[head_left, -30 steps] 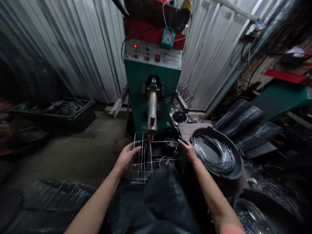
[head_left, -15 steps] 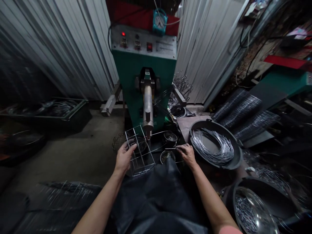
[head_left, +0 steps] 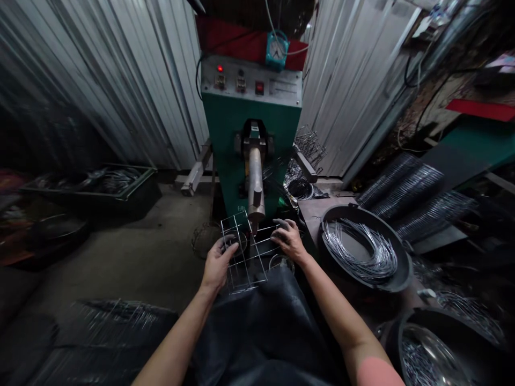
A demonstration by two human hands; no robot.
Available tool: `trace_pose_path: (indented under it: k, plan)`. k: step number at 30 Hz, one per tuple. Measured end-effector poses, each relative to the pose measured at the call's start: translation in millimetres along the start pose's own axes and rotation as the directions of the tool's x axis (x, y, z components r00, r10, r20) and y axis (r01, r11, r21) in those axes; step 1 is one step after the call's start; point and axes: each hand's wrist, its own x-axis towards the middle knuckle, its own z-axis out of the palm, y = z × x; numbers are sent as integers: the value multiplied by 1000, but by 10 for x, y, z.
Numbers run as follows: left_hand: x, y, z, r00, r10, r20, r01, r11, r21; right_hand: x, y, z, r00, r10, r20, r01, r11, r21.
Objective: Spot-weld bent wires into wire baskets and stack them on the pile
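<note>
1. Corrugated metal walls (head_left: 161, 80) stand behind the green machine (head_left: 225, 128), which faces me just beyond both hands.
2. My left hand (head_left: 219, 260) is closed, thumb against fingers, on the near-left side of the wire frame (head_left: 258, 256), seemingly to steady it at the tip of the machine's metal arm (head_left: 255, 177).
3. My right hand (head_left: 290, 241) is half curled at the frame's right-hand wire ends, probably guiding them; I cannot tell whether it pinches any.
4. Right of that hand, a round pan (head_left: 352, 247) holds bent wires (head_left: 378, 262), likely for easy reach.
</note>
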Motion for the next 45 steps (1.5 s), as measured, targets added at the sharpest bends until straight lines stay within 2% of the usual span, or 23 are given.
trace_pose_path:
  k: [9, 21, 28, 35, 45]
  plan:
    - [55, -23, 15, 1000, 7, -26, -8, 1000, -29, 89, 59, -19, 996, 48, 77, -50, 998, 24]
    - [108, 26, 76, 999, 6, -37, -8, 999, -42, 161, 172, 7, 995, 38, 95, -46, 996, 76]
    - [208, 43, 104, 999, -44, -21, 42, 993, -110, 249, 228, 19, 994, 47, 99, -57, 994, 97]
    - [299, 1, 94, 997, -71, -11, 70, 991, -111, 297, 233, 11, 988, 78, 136, -93, 989, 113]
    - [303, 16, 89, 991, -113, 72, 122, 984, -131, 329, 217, -56, 978, 100, 185, -123, 985, 120]
